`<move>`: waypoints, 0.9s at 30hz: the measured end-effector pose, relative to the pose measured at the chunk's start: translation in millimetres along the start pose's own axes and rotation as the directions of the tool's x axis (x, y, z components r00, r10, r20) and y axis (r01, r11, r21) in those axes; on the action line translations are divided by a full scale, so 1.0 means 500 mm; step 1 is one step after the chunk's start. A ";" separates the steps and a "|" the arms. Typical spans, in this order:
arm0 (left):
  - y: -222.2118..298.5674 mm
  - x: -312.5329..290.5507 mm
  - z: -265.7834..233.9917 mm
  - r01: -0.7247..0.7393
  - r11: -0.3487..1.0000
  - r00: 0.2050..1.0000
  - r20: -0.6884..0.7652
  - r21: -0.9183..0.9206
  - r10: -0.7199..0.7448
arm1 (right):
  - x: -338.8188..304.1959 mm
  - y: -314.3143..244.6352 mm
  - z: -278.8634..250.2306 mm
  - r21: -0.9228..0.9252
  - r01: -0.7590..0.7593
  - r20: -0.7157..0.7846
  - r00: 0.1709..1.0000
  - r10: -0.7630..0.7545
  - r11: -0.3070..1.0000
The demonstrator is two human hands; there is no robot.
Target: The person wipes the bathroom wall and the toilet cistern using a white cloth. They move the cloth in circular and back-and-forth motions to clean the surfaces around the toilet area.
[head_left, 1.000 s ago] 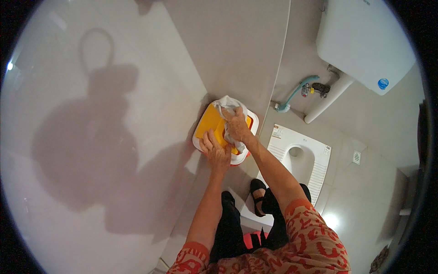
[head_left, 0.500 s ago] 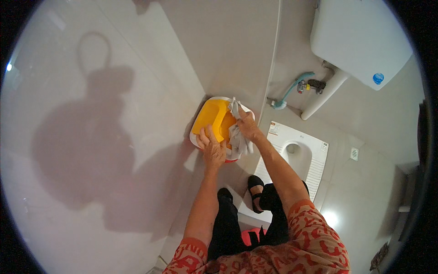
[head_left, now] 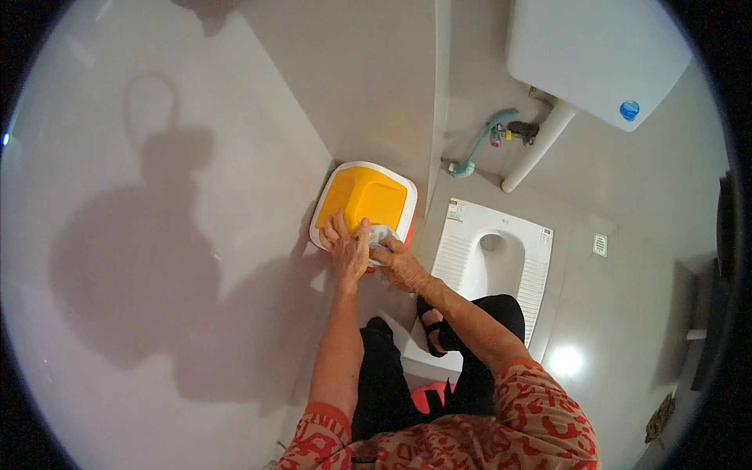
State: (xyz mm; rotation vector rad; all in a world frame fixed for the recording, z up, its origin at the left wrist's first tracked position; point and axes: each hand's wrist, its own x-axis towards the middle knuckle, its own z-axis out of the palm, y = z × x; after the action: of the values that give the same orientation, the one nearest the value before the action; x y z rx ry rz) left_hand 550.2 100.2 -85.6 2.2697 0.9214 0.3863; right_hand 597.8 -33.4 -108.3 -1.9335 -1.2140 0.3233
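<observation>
A bin with a yellow lid point(head_left: 374, 200), a white rim and a red lower part stands in the corner by the wall. My left hand point(head_left: 346, 249) rests on the lid's near-left part, fingers stretched out and apart. My right hand point(head_left: 403, 268) is closed on a crumpled whitish cloth point(head_left: 381, 234) and presses it against the near edge of the bin. Part of the cloth is hidden under the fingers, and both hands cover the near rim.
Right of the bin lies a white squat toilet point(head_left: 489, 274) set in the tiled floor. Beyond it hang a teal-handled brush point(head_left: 476, 153) and a white pipe point(head_left: 540, 146) below a white cistern point(head_left: 595, 63). A floor drain point(head_left: 600, 245) is further right.
My right hand has brought the cloth from the lid's right side down to its near edge, bunching it smaller. My left hand has shifted slightly left. The whole yellow lid top now shows more.
</observation>
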 end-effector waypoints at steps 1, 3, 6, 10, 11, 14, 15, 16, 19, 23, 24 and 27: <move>0.000 0.001 0.004 -0.012 0.999 1.000 -0.013 0.044 0.013 | -0.008 0.016 -0.006 0.039 -0.045 0.030 0.999 0.044 0.998; -0.006 0.001 0.012 -0.050 0.994 0.997 -0.045 0.100 0.055 | -0.031 0.070 -0.028 0.110 -0.140 0.108 0.986 0.129 0.984; -0.028 -0.005 0.019 -0.108 0.990 0.987 -0.111 0.092 0.118 | -0.035 0.124 -0.077 -0.121 -0.365 -0.012 0.931 0.366 0.923; -0.030 -0.007 0.026 -0.161 0.977 0.975 -0.129 0.137 0.179 | 0.047 0.197 -0.086 0.063 -0.346 -0.407 0.848 0.340 0.936; -0.024 -0.008 0.028 -0.154 0.980 0.979 -0.112 0.126 0.168 | 0.061 0.215 -0.067 0.059 -0.281 -0.482 0.832 0.274 0.958; -0.014 -0.007 0.024 -0.122 0.979 0.986 -0.095 0.161 0.138 | 0.097 0.186 0.027 0.049 -0.573 -0.349 0.758 0.552 0.818; -0.019 -0.006 0.021 -0.112 0.980 0.987 -0.098 0.167 0.129 | 0.087 0.134 0.062 0.058 -0.595 -0.433 0.708 0.557 0.802; -0.016 -0.007 0.020 -0.111 0.979 0.987 -0.095 0.169 0.129 | 0.075 0.113 0.087 -0.108 -0.551 -0.501 0.749 0.433 0.828; -0.011 -0.014 0.019 -0.060 0.977 0.994 -0.073 0.205 0.076 | 0.034 0.066 0.128 -0.271 -0.532 -0.438 0.810 0.389 0.802; -0.011 -0.004 0.014 -0.069 0.964 0.993 -0.072 0.257 0.090 | -0.047 0.026 0.162 0.102 -0.391 -0.223 0.887 0.404 0.915; -0.017 -0.003 0.016 -0.075 0.959 0.992 -0.075 0.274 0.099 | -0.060 0.013 0.145 0.121 -0.385 0.048 0.923 0.382 0.915; -0.009 -0.002 0.020 -0.091 0.961 0.991 -0.067 0.262 0.113 | -0.114 -0.020 0.103 0.216 -0.377 0.300 0.903 0.307 0.901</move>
State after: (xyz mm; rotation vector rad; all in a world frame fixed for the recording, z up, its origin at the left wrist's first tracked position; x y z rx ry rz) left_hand 551.9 97.3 -95.8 2.5647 0.9448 0.4278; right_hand 532.3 -53.3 -144.6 -1.8978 -0.9181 0.9084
